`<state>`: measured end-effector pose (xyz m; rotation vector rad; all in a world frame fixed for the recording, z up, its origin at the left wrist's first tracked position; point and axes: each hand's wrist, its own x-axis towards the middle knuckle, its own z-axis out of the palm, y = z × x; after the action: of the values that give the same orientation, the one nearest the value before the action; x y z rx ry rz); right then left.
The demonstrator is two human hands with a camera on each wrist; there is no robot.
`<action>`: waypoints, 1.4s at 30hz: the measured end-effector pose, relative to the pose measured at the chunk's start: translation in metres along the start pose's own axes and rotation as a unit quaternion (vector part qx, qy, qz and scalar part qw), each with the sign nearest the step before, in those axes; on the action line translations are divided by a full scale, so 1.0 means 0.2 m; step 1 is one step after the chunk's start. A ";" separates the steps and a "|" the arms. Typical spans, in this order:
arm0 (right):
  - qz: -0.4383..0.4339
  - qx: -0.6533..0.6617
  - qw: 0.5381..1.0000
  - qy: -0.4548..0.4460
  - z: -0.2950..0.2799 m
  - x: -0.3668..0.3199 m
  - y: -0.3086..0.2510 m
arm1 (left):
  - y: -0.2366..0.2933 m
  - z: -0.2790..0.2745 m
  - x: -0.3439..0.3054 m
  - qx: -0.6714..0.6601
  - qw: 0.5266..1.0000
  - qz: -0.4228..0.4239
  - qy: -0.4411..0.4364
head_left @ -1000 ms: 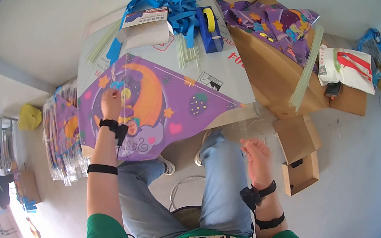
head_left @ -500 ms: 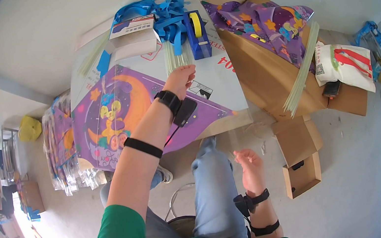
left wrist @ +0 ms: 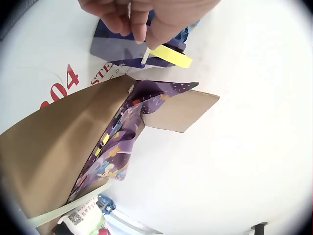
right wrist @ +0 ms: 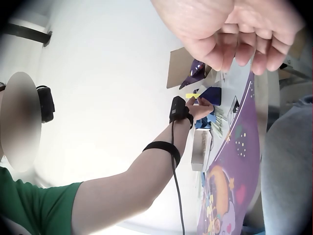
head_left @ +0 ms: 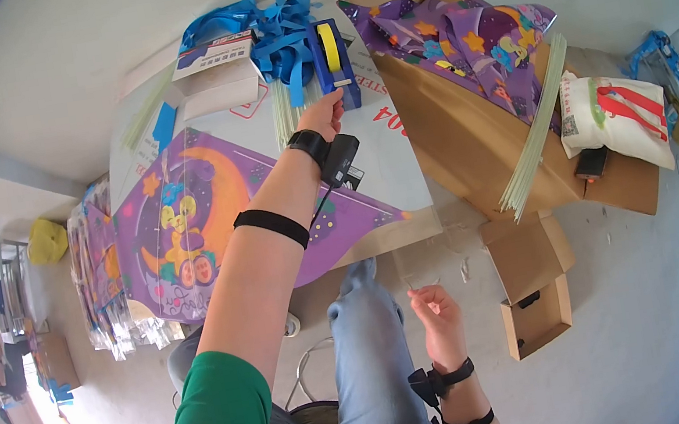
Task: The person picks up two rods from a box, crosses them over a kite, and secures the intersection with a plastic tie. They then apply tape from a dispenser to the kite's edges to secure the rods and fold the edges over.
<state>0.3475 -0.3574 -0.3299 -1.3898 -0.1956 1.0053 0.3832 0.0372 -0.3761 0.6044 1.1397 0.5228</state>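
My left hand (head_left: pixel 326 115) is at the front of the blue tape dispenser (head_left: pixel 353 96), which carries a yellow-sided roll of tape (head_left: pixel 329 47). In the left wrist view, its thumb and forefinger pinch a thin pale strip beside the roll. On the board-topped table lies a purple triangular kite sheet (head_left: pixel 282 243) with a moon and a cartoon animal, partly covered by my left forearm. My right hand (head_left: pixel 440 320) hangs over the floor beside my knee, fingers loosely curled; the right wrist view shows nothing held in it.
Blue ribbons (head_left: pixel 279 53), an open white box (head_left: pixel 220 84) and pale thin sticks (head_left: pixel 285 114) lie at the back of the table. A large carton (head_left: pixel 453 141) with purple sheets and sticks stands to the right. A small brown box (head_left: pixel 538 318) sits on the floor.
My left hand has moved from the kite sheet, rightward and away over the table, to the tape dispenser. My right hand has stayed beside my knee. The head view has shifted to the right.
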 end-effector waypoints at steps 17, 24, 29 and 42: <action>-0.064 -0.183 0.980 0.038 -0.15 -0.02 0.04 | -0.14 -0.01 0.08 0.006 0.998 0.035 -0.053; -0.046 -0.155 0.985 0.064 -0.26 -0.13 -0.08 | 0.07 -0.37 -0.39 -0.071 0.977 0.076 -0.185; -0.064 -0.199 0.978 0.023 -0.18 -0.11 -0.16 | 0.21 -0.79 -0.70 -0.097 0.971 0.100 -0.194; -0.079 -0.291 0.953 -0.028 0.04 0.05 -0.14 | 0.34 -1.33 -0.98 -0.066 0.974 0.146 -0.158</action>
<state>0.3610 -0.3403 -0.3079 -1.8414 -0.6786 0.8874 0.0627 0.0033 -0.2765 0.7155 0.7118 0.7209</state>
